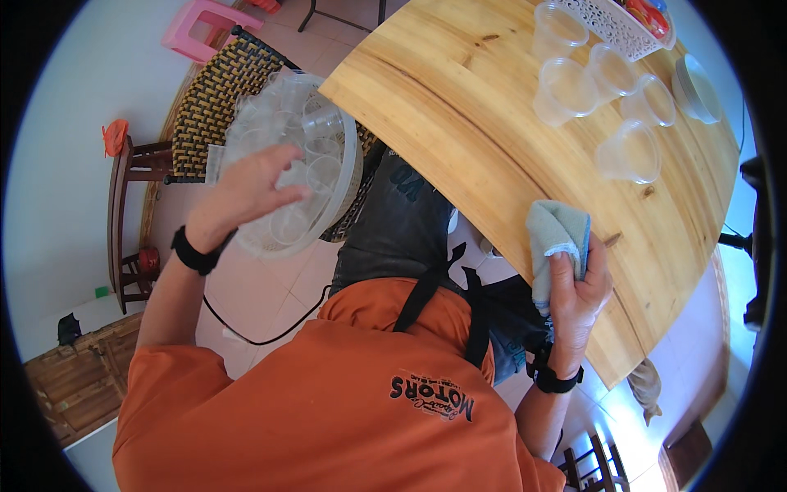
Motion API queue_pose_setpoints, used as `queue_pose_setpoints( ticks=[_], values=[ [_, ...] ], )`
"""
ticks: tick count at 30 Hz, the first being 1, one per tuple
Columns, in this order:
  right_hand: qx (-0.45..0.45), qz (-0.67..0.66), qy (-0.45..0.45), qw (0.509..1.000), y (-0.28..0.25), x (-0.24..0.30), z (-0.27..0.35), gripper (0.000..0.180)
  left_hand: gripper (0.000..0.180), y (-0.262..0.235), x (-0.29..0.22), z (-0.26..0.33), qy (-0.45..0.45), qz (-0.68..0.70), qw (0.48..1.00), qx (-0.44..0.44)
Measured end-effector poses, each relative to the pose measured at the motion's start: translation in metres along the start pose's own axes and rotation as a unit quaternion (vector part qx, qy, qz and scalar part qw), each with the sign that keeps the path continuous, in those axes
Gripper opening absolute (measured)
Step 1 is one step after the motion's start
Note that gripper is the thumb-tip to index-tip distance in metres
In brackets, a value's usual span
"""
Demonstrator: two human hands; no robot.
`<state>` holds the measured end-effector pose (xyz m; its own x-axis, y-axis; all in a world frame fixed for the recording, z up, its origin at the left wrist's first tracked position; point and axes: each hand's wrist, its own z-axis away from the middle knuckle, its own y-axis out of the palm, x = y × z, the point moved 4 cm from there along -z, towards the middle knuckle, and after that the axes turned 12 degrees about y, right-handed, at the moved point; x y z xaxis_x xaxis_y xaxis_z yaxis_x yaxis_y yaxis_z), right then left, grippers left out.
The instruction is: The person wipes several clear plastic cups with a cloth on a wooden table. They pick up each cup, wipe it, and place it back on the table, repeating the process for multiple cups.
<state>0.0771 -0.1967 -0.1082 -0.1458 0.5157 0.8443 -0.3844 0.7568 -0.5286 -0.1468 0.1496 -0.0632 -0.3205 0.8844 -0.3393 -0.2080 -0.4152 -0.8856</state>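
My left hand (250,189) is over a round white basket (351,176) full of clear plastic cups (324,170). Its thumb and fingers are apart, and nothing shows between them. The basket rests on a woven black-and-yellow chair (221,98) to my left. At the near edge of the wooden table (459,107), my right hand (580,287) grips a folded pale grey-blue cloth (557,228). Farther back on the tabletop, several clear plastic cups (630,152) stand in a loose group.
Behind the cups is a white perforated basket (623,29) with red items in it. A stack of bowls (697,88) sits near the table's far right edge. A pink stool (209,29) stands at the far left, and a dark wooden bench (123,221) is along the left wall.
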Motion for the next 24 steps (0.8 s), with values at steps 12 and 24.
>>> queue_pose_setpoints(
  ticks=[12,24],
  values=[
    [-0.009,-0.005,-0.003,1.000,-0.001,0.000,0.003,0.037,0.076,0.046,0.003,0.003,-0.043,-0.011,0.999,-0.010],
    [-0.021,-0.014,-0.002,1.000,-0.002,-0.003,0.003,0.035,0.079,0.019,-0.014,0.006,-0.083,0.129,0.977,-0.145]
  ],
)
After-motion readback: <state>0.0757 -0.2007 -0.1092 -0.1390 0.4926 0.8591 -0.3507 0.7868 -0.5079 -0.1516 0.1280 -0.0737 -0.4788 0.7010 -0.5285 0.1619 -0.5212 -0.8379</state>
